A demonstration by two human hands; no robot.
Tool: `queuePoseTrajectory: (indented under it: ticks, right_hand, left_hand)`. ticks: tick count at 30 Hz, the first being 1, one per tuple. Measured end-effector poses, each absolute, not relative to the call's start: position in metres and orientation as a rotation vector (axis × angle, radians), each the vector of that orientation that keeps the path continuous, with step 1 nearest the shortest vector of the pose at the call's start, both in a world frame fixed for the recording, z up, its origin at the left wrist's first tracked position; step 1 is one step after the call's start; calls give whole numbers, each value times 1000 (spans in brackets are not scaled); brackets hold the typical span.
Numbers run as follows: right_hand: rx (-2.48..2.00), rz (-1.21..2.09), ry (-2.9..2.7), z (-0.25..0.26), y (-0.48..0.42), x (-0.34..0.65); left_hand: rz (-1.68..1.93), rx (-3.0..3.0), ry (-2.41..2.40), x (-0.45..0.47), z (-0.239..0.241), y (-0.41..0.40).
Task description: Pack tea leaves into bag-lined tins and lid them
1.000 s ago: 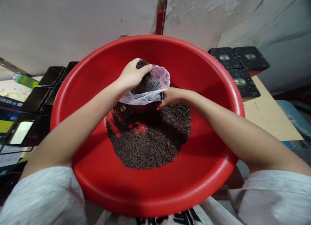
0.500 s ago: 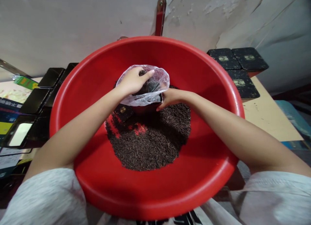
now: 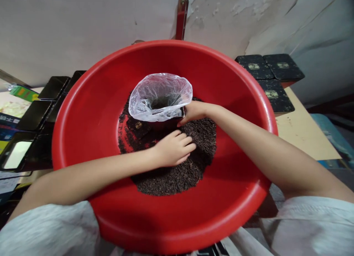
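While we look into the big red bowl [image 3: 83, 112], our left hand [image 3: 174, 149] lies near its middle, fingers curled into the dark tea leaves [image 3: 177, 175]. Just behind sits a clear bag [image 3: 159, 97], mouth open, inside a small tin. Our right hand [image 3: 195, 111] grips that tin's right side.
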State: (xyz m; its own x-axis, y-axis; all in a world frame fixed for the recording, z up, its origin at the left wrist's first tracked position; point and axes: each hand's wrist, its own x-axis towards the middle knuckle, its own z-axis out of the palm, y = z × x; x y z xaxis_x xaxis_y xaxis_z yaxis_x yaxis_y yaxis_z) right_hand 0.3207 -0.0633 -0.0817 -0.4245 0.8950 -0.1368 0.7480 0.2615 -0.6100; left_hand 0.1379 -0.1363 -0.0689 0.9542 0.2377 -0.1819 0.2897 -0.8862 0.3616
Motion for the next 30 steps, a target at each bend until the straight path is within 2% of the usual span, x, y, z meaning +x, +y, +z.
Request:
queuePoseTrajectory:
  ticks: [3, 6, 13, 18, 24, 30]
  right_hand:
    - [-1558, 927, -2318, -80, -64, 321]
    - [-1547, 939, -2301, -80, -64, 322]
    - [-1550, 957, -2303, -80, -63, 322]
    - [-1574, 948, -2314, -79, -64, 321]
    - [-1584, 944, -2319, -77, -64, 321]
    - [-1522, 931, -2274, -82, -63, 321]
  left_hand:
    - [-433, 2388, 818, 133, -125, -150]
    - [-429, 2165, 1073, 137, -160, -152]
    - [-209, 2065, 1197, 161, -161, -179]
    - [-260, 1754, 1186, 155, -158, -182]
    - [-189, 1468, 1100, 142, -107, -165]
    - [200, 1109, 950, 141, -20, -137]
